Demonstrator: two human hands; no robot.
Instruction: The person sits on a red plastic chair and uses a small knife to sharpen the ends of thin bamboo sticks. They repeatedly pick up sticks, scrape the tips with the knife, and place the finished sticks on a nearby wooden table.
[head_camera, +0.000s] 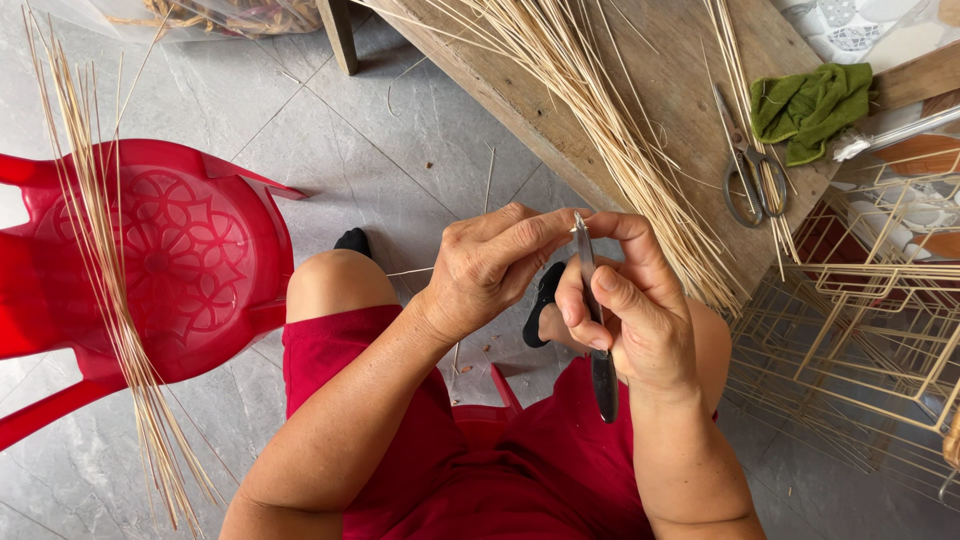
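Right hand (625, 315): I see fingers closed round a knife (596, 320), centre frame, blade up.
Left hand (490, 265): fingertips pinch a thin bamboo strip (408, 271) against the blade tip.

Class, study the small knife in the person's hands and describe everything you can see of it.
The knife is slim, with a narrow grey metal blade and a dark handle. It stands nearly upright, blade tip up, handle end pointing down toward the lap. The right hand wraps its middle, thumb lying along it. The left hand pinches at the blade's tip, where a thin pale stick seems to meet it.
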